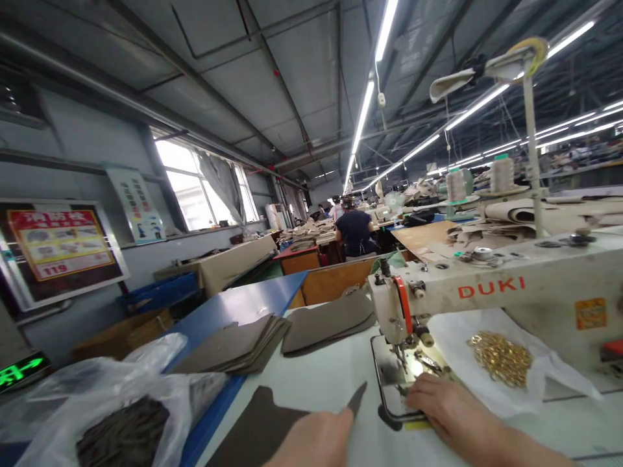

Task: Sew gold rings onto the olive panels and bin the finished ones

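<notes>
My left hand (316,438) is low in the middle of the head view, closed around a small pointed dark piece (358,399) that sticks out past the fingers. A larger dark grey panel (260,425) lies beside and partly behind this hand. My right hand (445,405) rests at the sewing machine's (491,279) plate, its fingertips pressed together near the needle (403,357). What those fingertips hold, if anything, is too small to tell. Two stacks of grey panels, one on the left (238,344) and one nearer the machine (328,322), lie behind my hands.
Gold-coloured metal rings (501,358) lie on white plastic (450,334) by the machine. A clear bag with dark pieces (124,433) is at lower left. A blue surface (248,298) borders the white table (363,444). A person (355,230) sits farther back.
</notes>
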The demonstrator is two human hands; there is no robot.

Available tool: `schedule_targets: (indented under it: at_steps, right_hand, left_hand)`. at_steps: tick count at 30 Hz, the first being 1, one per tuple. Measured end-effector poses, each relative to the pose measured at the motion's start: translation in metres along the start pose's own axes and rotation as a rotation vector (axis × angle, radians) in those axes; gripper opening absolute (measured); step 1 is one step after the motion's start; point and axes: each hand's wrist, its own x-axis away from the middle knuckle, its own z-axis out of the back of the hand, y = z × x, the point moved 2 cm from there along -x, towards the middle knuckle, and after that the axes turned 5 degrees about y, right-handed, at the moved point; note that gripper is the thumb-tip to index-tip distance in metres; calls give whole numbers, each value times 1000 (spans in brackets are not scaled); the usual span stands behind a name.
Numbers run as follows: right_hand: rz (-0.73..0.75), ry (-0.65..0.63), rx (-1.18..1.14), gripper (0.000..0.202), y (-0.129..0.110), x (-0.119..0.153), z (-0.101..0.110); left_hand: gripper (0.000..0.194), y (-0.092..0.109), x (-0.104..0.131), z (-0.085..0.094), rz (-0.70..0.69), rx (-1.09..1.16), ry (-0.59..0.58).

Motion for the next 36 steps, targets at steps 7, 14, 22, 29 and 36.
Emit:
schedule_targets:
  at_steps: [7, 14, 22, 29, 36]
  right_hand:
    - [-28, 35, 14, 28, -1, 3, -1]
    - [-21, 44, -13, 30, -1, 1, 2]
    - [33, 78, 2, 29, 0, 2, 2]
    - [190, -77, -78, 32, -40, -5, 1]
    - [130, -172, -82, 39, -44, -8, -9]
  left_hand:
    - [31, 22, -35, -47, 44, 404, 53]
    - [38, 14, -33, -63, 140, 743, -95]
    - [52, -49, -8, -72, -148, 289, 167]
    - [63, -18, -11, -79, -168, 192, 28]
    - [46, -44, 11, -66, -115, 302, 251]
